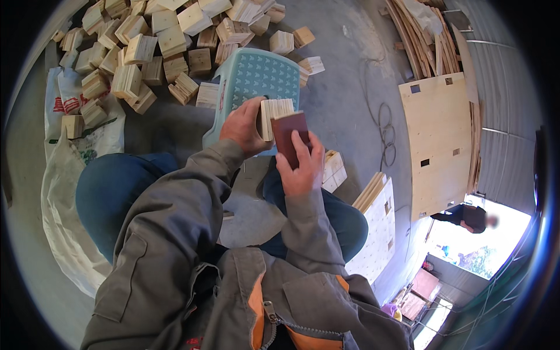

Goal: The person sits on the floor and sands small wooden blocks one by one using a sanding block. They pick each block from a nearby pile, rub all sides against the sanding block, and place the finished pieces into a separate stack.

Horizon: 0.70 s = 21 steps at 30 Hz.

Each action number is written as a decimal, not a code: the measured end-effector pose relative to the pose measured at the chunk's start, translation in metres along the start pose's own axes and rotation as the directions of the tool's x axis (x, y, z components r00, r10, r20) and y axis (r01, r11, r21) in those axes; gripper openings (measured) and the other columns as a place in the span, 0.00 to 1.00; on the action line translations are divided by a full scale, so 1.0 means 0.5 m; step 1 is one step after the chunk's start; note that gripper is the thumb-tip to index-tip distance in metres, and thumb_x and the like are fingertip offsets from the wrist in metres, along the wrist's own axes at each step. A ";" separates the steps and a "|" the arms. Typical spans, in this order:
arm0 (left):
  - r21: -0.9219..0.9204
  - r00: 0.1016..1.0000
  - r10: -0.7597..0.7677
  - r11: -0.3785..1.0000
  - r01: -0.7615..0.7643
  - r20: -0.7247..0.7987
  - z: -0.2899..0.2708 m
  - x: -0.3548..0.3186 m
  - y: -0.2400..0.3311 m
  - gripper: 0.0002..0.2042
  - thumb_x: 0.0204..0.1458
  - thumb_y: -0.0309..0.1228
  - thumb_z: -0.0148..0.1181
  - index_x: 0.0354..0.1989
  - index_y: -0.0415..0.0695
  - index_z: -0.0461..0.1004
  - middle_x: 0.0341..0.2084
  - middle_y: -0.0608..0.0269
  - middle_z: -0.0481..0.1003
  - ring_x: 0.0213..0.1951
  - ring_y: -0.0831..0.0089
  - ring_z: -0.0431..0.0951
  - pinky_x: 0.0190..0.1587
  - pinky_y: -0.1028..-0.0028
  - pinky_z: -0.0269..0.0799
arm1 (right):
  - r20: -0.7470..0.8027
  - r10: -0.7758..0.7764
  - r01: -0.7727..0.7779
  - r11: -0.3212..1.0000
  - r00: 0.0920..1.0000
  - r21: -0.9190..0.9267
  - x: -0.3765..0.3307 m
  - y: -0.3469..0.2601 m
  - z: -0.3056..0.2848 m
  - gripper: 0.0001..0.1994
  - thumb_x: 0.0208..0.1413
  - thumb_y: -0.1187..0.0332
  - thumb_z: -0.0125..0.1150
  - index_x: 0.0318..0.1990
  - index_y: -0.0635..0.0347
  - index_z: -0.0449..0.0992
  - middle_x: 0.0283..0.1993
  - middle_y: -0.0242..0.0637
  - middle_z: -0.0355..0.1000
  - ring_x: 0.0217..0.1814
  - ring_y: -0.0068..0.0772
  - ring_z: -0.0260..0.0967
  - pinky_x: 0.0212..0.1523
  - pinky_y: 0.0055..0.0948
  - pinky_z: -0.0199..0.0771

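Note:
My left hand (pixel 242 126) is closed round a stack of small pale wooden boards (pixel 276 108), held upright above a light blue plastic stool (pixel 256 73). In my right hand (pixel 304 166) is a flat reddish-brown block (pixel 290 132), perhaps a sanding block, with my fingers spread over its face and the thumb at its near edge. The block's far end lies against or just in front of the boards' right side. Its underside is hidden. The stool's patterned seat stands between my knees and the pile beyond.
A large heap of stacked wooden pieces (pixel 172 41) covers the floor at the far left. White sacking (pixel 64 169) lies on the left. Plywood panels (pixel 440 140) and long boards (pixel 414 35) lean at the right, near a cable (pixel 385 125). A person (pixel 469 217) stands by the bright doorway.

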<state>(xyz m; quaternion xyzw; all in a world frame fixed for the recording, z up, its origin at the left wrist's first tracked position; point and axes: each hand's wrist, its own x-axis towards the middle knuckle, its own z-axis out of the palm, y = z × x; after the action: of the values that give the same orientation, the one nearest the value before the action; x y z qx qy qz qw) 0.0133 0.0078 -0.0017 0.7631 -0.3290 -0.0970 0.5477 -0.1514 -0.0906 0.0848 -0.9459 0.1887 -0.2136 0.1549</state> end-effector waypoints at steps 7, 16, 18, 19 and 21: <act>-0.021 1.000 -0.019 1.000 0.020 0.015 0.000 0.003 0.011 0.49 0.34 0.38 0.86 0.69 0.47 0.65 0.60 0.50 0.76 0.60 0.46 0.78 0.62 0.55 0.76 | 0.050 0.158 -0.151 0.982 0.986 -0.115 0.228 0.030 0.089 0.30 0.53 0.58 0.75 0.66 0.45 0.81 0.70 0.48 0.67 0.70 0.56 0.68 0.70 0.52 0.70; -0.001 1.000 -0.020 1.000 0.020 0.023 -0.003 -0.002 0.009 0.47 0.37 0.41 0.84 0.69 0.48 0.65 0.60 0.52 0.76 0.61 0.48 0.77 0.63 0.54 0.74 | 0.047 0.084 -0.080 0.994 0.995 -0.078 0.154 0.017 0.071 0.33 0.52 0.58 0.77 0.68 0.46 0.79 0.71 0.49 0.65 0.71 0.58 0.66 0.70 0.55 0.67; 0.006 1.000 0.010 1.000 -0.010 -0.022 -0.001 -0.003 0.003 0.46 0.38 0.41 0.84 0.68 0.48 0.66 0.60 0.51 0.76 0.61 0.48 0.77 0.63 0.54 0.73 | 0.048 0.039 -0.039 0.999 0.998 -0.017 0.088 -0.017 0.047 0.34 0.51 0.60 0.78 0.68 0.47 0.78 0.71 0.51 0.64 0.70 0.59 0.66 0.69 0.56 0.68; 0.014 0.999 0.024 1.000 -0.023 -0.046 0.000 -0.002 -0.003 0.45 0.39 0.42 0.83 0.68 0.47 0.66 0.60 0.51 0.76 0.61 0.47 0.77 0.63 0.54 0.73 | 0.048 0.014 -0.015 1.000 0.999 0.018 0.056 -0.032 0.038 0.34 0.50 0.61 0.78 0.68 0.48 0.78 0.70 0.51 0.64 0.69 0.60 0.66 0.68 0.56 0.68; 0.003 1.000 0.017 1.000 -0.017 -0.023 0.007 -0.001 -0.014 0.44 0.41 0.42 0.82 0.68 0.47 0.67 0.60 0.49 0.76 0.61 0.47 0.77 0.62 0.54 0.73 | 0.068 0.018 -0.019 1.000 0.997 0.018 0.002 -0.055 0.010 0.35 0.49 0.64 0.80 0.68 0.48 0.78 0.71 0.51 0.64 0.69 0.61 0.66 0.66 0.57 0.69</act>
<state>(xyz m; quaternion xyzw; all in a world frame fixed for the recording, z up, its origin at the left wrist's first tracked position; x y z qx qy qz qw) 0.0140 0.0067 -0.0094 0.7622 -0.3293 -0.0831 0.5511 -0.1403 -0.0658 0.0910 -0.9494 0.1902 -0.1814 0.1719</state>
